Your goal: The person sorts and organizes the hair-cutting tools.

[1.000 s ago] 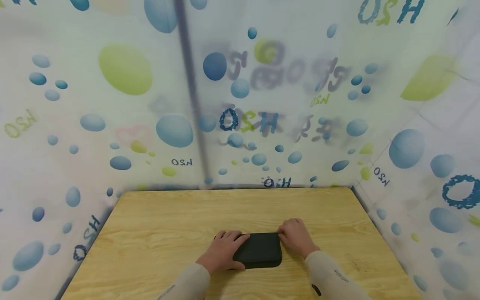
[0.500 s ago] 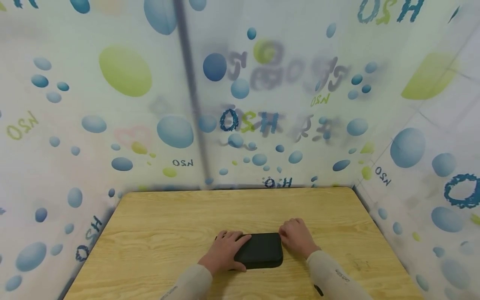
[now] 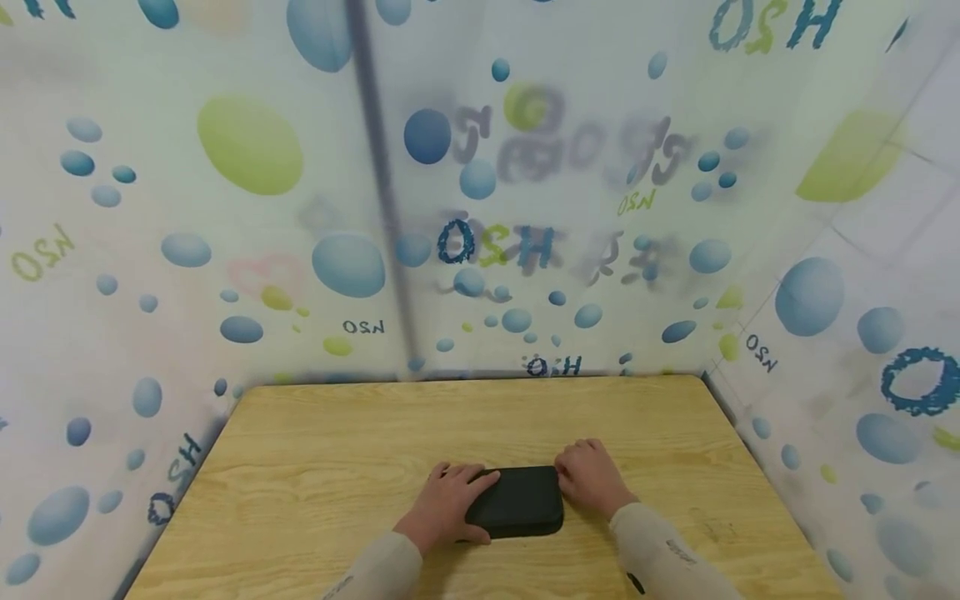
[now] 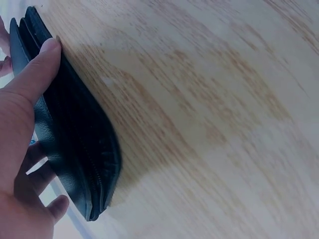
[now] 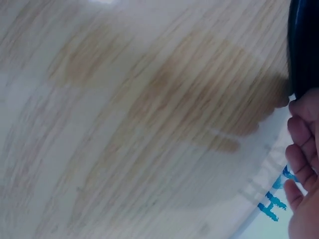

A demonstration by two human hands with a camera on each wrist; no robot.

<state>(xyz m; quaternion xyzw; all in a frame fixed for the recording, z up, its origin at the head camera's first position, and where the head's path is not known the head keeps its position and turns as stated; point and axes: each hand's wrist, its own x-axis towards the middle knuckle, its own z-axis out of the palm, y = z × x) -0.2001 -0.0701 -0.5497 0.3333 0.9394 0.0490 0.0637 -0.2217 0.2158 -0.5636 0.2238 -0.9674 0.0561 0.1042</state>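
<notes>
A black zip wallet (image 3: 521,502) with a leather-like surface lies flat on the wooden table. My left hand (image 3: 442,507) grips its left end, the thumb along the near side and the fingers over the top toward the far edge. In the left wrist view the thumb (image 4: 44,64) presses the wallet's side, where zipper teeth (image 4: 94,167) run along the edge and the sides stand slightly apart. My right hand (image 3: 592,475) is at the far right corner, fingers curled and pinching there. The right wrist view shows those fingers (image 5: 300,159) right at the wallet's corner; the zipper pull is hidden.
The light wooden table (image 3: 337,433) spreads around the wallet on all sides. Behind and beside it hang white curtains (image 3: 570,283) printed with blue and green spots and H2O lettering, meeting the table's back and side edges.
Both hands keep their places at the wallet, and the wallet stays where it was. The head view shifts only very slightly.
</notes>
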